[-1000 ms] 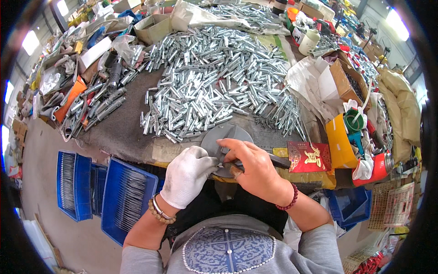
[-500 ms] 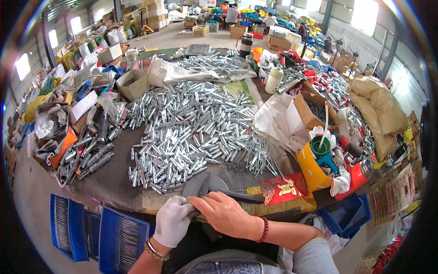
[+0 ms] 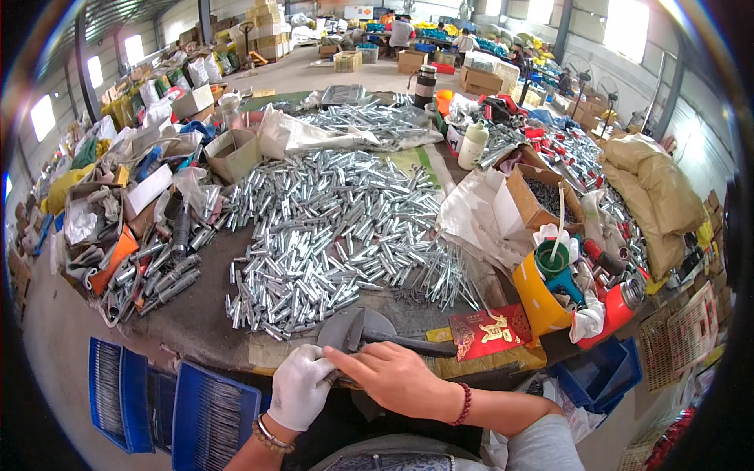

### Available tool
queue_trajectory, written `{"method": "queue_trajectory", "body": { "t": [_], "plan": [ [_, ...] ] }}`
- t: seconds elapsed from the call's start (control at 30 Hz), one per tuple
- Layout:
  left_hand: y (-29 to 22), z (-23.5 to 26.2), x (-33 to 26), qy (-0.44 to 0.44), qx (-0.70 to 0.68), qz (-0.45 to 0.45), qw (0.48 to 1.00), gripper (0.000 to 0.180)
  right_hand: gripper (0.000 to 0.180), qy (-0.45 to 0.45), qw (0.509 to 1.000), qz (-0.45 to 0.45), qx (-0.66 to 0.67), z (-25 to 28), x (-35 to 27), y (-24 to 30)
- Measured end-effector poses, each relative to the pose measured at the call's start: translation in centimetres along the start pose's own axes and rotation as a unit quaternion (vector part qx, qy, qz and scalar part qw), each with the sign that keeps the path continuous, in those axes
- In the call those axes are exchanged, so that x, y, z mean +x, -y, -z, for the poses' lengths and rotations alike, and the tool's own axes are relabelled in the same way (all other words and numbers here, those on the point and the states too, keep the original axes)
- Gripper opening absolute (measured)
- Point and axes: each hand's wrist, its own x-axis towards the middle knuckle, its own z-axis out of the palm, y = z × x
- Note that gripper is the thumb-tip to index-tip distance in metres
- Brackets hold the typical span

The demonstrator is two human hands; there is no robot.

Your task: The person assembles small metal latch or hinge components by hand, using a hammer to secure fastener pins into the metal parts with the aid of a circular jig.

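My left hand [image 3: 301, 386], in a white glove, is closed at the bench's near edge; whatever its fingers hold is hidden. Against it presses my bare right hand [image 3: 402, 382], its index finger laid along the glove's fingertips and the other fingers curled under. What the right fingers grip cannot be made out. Just beyond both hands lies a grey round metal piece [image 3: 375, 323] with an upright plate, and a dark bar [image 3: 424, 345] runs from it to the right. Past that spreads a large heap of short silvery metal tubes [image 3: 314, 243], with thin metal rods [image 3: 440, 279] at its right.
Blue bins [image 3: 214, 412] of thin rods stand below the bench at left. A red envelope [image 3: 492, 330], a yellow container [image 3: 540, 294] and a red flask [image 3: 613, 306] line the right side. Behind them sits an open cardboard box [image 3: 542, 196]. Mixed clutter fills the left.
The whole view has shifted slightly, so the bench sits a little lower in the picture. My hands stay together at the edge; the right index finger lies straighter across the glove.
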Motion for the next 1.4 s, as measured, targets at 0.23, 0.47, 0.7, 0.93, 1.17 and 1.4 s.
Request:
{"method": "queue_trajectory", "body": {
  "t": [0.23, 0.47, 0.7, 0.93, 1.17, 1.4],
  "plan": [
    [0.4, -0.6, -0.4, -0.029, -0.044, -0.011, 0.999, 0.015, 0.051, -0.006, 0.983, -0.126, -0.133, 1.6, -1.5, -3.0],
    [0.6, -0.7, 0.4, -0.032, -0.060, -0.017, 0.997, 0.019, 0.068, -0.038, 0.983, -0.182, 0.010, 3.5, -2.9, -2.0],
    [0.8, -0.6, 0.1, -0.029, -0.090, -0.030, 0.995, 0.020, 0.066, -0.150, 0.984, -0.099, -0.018, 3.6, -3.9, 0.5],
    [0.9, -0.7, -0.1, -0.032, -0.075, -0.034, 0.996, 0.022, 0.065, -0.065, 0.993, -0.065, -0.079, 2.9, -3.7, 0.0],
    [1.0, 0.1, 0.0, -0.012, -0.059, -0.019, 0.998, 0.023, 0.061, -0.018, 0.989, -0.145, 0.006, 3.1, -2.2, -2.1],
    [0.7, -0.5, -0.9, -0.034, -0.054, 0.018, 0.998, 0.025, 0.027, 0.054, 0.983, -0.166, -0.047, 1.3, -3.1, 1.5]
  ]
}}
